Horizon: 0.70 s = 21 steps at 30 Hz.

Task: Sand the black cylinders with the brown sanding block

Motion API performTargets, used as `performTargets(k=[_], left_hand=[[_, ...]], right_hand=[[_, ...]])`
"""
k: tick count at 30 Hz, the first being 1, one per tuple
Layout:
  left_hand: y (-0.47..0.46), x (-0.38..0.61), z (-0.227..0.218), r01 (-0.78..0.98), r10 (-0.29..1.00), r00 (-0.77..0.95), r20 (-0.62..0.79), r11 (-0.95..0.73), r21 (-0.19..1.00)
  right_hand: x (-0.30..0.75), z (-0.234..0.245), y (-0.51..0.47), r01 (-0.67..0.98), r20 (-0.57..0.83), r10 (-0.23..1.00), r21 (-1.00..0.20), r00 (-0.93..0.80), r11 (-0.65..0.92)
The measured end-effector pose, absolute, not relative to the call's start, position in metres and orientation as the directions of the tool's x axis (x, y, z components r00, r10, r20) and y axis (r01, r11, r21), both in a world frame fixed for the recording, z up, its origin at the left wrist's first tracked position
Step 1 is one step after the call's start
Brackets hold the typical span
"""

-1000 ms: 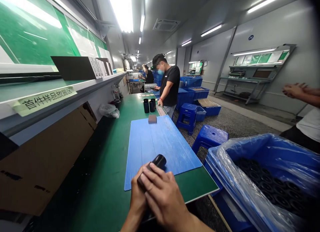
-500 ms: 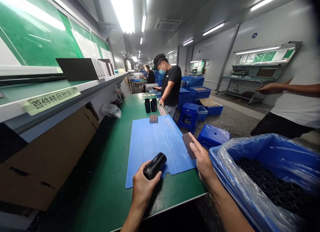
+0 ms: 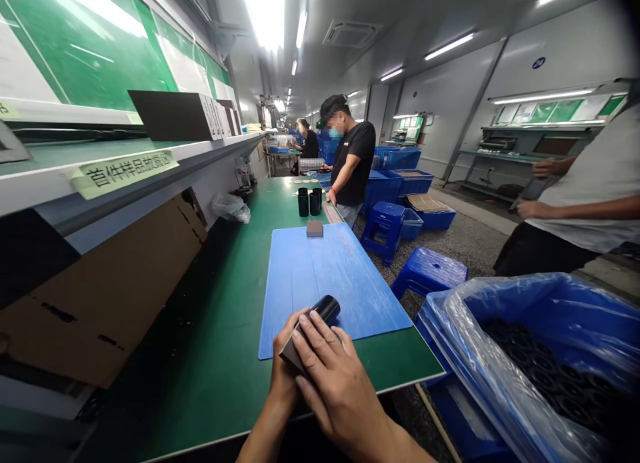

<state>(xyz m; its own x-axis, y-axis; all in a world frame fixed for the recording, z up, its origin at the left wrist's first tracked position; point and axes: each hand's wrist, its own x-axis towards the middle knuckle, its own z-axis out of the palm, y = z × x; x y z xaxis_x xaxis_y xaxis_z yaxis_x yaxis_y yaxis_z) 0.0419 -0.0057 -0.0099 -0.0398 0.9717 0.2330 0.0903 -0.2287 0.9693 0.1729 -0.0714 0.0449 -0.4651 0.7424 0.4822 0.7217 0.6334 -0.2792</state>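
Plainly, both hands are closed and working together at the near end of the bench. The left hand [image 3: 285,376] curls up around a glossy black cylinder [image 3: 326,310], whose far end pokes out over a blue plastic mat [image 3: 345,276]. The right hand [image 3: 340,376] is clamped down over it, fingers closed on a flat brownish block [image 3: 291,353] pressed against the cylinder. (Its material is hard to judge, and the right hand probably hides part of the left hand's grip.)

Farther along the green workbench [image 3: 215,283], a similar brown block [image 3: 314,228] lies at the mat's far edge, with black cylinders [image 3: 308,202] standing upright beyond it. To the near right, a blue crate [image 3: 525,330] lined with clear plastic holds many more black cylinders [image 3: 540,376]. A person in a white T-shirt [image 3: 585,196] stands beyond that crate, and a person in a black T-shirt [image 3: 353,160] stands at the bench's far right side.
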Motion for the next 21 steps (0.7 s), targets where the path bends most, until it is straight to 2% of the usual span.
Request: performTargets(k=[5,9,13,16,19,21], left_hand=[[-0.005,0.042,-0.006,0.118,0.984,-0.018,0.177,-0.173,0.978],[-0.004,0.045,-0.003,0.237,0.976,-0.020,0.215,-0.205,0.950],[-0.003,0.046,-0.002,0.230,0.975,-0.004,0.223,-0.216,0.949],[-0.004,0.046,-0.002,0.245,0.974,-0.014,0.226,-0.216,0.945],[-0.003,0.046,-0.001,0.219,0.974,-0.011,0.227,-0.219,0.951],[-0.003,0.047,-0.002,0.239,0.973,-0.017,0.232,-0.221,0.946]], right_hand=[[0.188,0.039,-0.058,0.726,0.488,0.728,-0.244,-0.481,0.643],[0.209,0.034,-0.039,0.829,0.524,0.812,-0.311,-0.259,0.465],[0.208,0.033,-0.039,0.811,0.469,0.822,-0.311,-0.322,0.495],[0.203,0.035,-0.042,0.829,0.492,0.835,-0.340,-0.246,0.444],[0.203,0.036,-0.042,0.791,0.479,0.811,-0.323,-0.337,0.520],[0.205,0.035,-0.040,0.809,0.488,0.824,-0.338,-0.287,0.481]])
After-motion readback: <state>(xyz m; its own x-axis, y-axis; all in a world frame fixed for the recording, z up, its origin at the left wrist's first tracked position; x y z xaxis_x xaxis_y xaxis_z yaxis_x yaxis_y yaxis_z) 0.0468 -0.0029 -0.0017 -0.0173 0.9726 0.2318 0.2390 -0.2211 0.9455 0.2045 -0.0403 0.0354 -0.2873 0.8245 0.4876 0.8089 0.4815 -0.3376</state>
